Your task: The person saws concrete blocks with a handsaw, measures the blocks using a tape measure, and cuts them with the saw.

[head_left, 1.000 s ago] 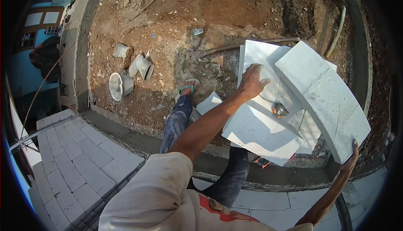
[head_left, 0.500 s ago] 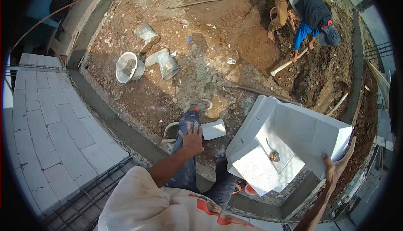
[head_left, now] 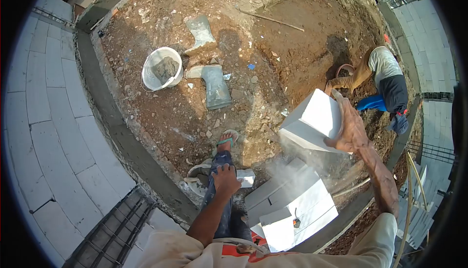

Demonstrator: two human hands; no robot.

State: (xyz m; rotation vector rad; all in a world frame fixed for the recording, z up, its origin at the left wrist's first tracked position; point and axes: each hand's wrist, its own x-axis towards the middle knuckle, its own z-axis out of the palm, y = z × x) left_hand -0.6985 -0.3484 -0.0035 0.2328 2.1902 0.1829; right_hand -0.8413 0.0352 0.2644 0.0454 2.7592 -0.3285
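My right hand [head_left: 350, 127] holds up a white block [head_left: 316, 122], its fingers and thumb wrapped over the block's right end. White dust drifts below it, above a stack of white blocks [head_left: 319, 204] on the ground. On the stack lies a small tape measure [head_left: 296, 223]. My left hand [head_left: 225, 179] rests on my bent knee, fingers spread, holding nothing. Beside that knee sits a smaller white block piece [head_left: 246, 177]. A dark container [head_left: 199, 170] is partly hidden behind my leg.
A white bucket [head_left: 168, 53] of grey mortar stands near two rubber boots [head_left: 215, 88] on rubble-strewn soil. At right a co-worker [head_left: 391, 80] bends over dug earth. White block walls [head_left: 58, 117] and a rebar cage [head_left: 114, 234] flank me. A long stick [head_left: 270, 18] lies farther off.
My right hand has raised the white block from the stack up and forward, and dust now falls beneath it. My left hand stays on the knee. The view has shifted.
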